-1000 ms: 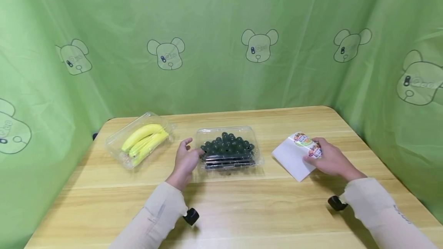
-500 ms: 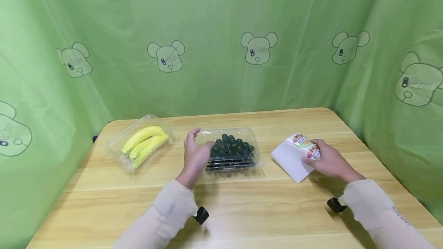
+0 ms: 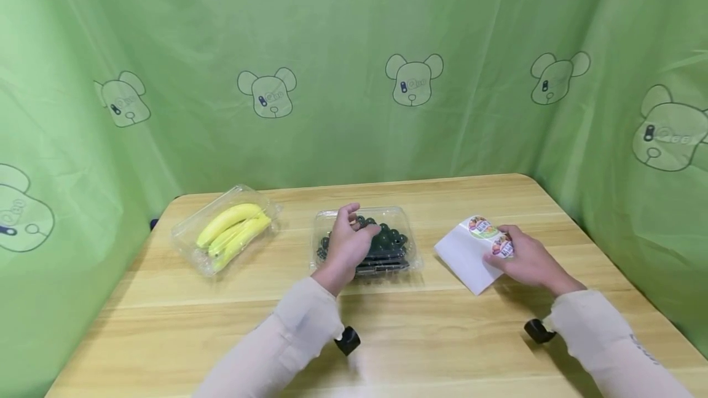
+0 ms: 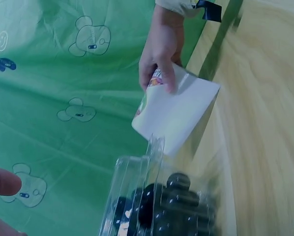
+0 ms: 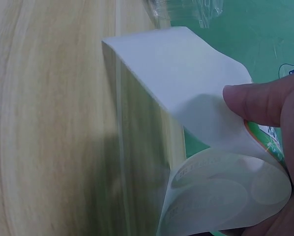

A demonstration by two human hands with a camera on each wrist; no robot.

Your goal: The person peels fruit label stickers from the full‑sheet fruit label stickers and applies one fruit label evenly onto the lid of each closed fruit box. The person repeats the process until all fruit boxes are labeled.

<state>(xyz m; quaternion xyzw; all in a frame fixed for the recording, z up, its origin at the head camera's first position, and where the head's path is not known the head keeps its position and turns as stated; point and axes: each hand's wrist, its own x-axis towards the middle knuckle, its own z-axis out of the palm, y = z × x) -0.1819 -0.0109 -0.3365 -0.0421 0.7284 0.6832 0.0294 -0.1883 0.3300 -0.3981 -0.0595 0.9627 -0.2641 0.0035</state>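
Observation:
My left hand [image 3: 348,247] hovers over the left part of a clear plastic clamshell box [image 3: 412,250] of dark green grapes [image 3: 389,237]. Its fingers are loosely bent with nothing between them. In the left wrist view a fingertip [image 4: 4,181] shows apart from the box. On the right, my right hand [image 3: 528,257] grips a folded white sheet of stickers [image 3: 467,257] by its upper right edge. Colourful round fruit labels face up at the fold, and the right wrist view shows the thumb [image 5: 255,101] pressing the sheet's white side.
Another clear clamshell box [image 3: 188,229] with yellow bananas [image 3: 235,229] lies tilted at the table's left. Green curtains [image 3: 343,140] enclose the wooden table [image 3: 442,349] at the back and both sides.
My left hand has moved right, from the left side of the grape box to above it. The right hand and its sticker sheet have stayed nearly still.

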